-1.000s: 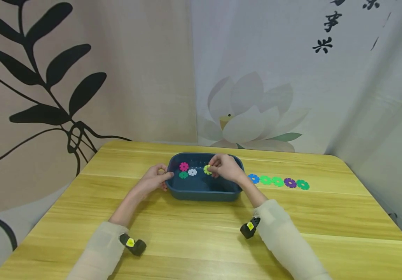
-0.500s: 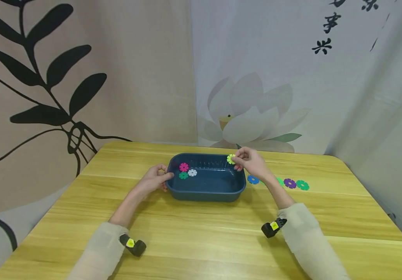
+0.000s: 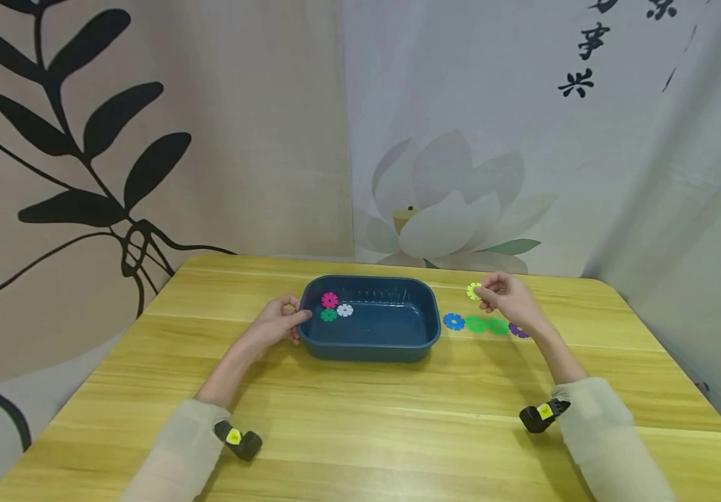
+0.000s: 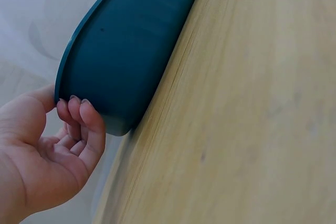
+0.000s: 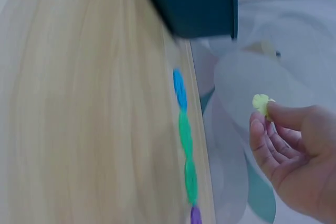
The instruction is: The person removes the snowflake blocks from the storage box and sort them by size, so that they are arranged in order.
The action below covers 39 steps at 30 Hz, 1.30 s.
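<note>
My left hand (image 3: 275, 321) grips the left end of a dark blue plastic basin (image 3: 369, 354), thumb over the rim and fingers curled against the outer wall, as the left wrist view shows. Inside lie a pink notched disc (image 3: 330, 300), a green one (image 3: 328, 316) and a white one (image 3: 344, 310). To the right of the basin my right hand (image 3: 511, 300) pinches a yellow notched disc (image 3: 473, 291) between thumb and fingers, held above the table. Below it, a row on the table has a blue disc (image 3: 454, 321), light green discs (image 3: 476, 323) and a partly covered purple disc (image 3: 518, 330).
The wooden table (image 3: 360, 432) reaches back to a curtain (image 3: 260, 125) printed with leaves, a lotus and characters. Small black cameras sit at both sleeves. The right end of the disc row is hidden by my right hand and wrist.
My right hand has lifted the yellow disc out of the basin and carried it right, over the disc row. The left hand and basin stay nearly where they were.
</note>
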{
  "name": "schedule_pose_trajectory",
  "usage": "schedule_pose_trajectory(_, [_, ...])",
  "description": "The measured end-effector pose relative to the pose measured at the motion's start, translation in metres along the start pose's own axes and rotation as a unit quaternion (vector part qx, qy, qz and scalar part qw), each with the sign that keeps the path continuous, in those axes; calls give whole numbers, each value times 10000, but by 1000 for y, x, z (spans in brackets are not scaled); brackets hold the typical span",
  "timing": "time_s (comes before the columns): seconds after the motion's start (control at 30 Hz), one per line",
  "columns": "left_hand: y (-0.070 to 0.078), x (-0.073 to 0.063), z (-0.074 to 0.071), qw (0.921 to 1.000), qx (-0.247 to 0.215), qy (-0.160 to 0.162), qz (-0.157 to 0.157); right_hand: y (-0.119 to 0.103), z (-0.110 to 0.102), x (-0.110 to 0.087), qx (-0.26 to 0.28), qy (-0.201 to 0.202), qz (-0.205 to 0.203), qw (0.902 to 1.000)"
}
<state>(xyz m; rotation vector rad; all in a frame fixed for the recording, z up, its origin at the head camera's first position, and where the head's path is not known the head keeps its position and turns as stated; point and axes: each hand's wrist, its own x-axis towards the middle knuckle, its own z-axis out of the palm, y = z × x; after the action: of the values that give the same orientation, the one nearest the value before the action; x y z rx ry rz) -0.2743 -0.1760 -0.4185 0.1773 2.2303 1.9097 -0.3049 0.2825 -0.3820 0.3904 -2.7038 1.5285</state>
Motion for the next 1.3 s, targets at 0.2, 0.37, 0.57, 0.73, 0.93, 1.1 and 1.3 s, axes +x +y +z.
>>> schedule_pose_trajectory(0.2, [0,-1,1,10000,-1,31,-13,27,-32,-17,-243,116,245,9993])
schedule_pose_trajectory(0.37, [0,-1,1,10000,14,37,-27,46,-54,-30,-543,246,489,9970])
schedule_pose_trajectory(0.57, [-1,0,1,10000,41,42,-35,61,-74,-44,-874,403,864,9916])
schedule_pose_trajectory(0.73, [-1,1,1,9999,104,31,-43,72,-89,-55,-975,313,1286,9864])
schedule_pose_trajectory(0.93, [0,2,1,9999,84,56,-45,85,-100,-63,-1144,338,1678,9786])
schedule_pose_trajectory(1.1, [1,0,2,9999,70,76,-46,89,-102,-64,-1314,307,1821,9740])
schedule_pose_trajectory(1.3, [1,0,1,9999,38,81,-67,86,-98,-64,-1547,243,1812,9709])
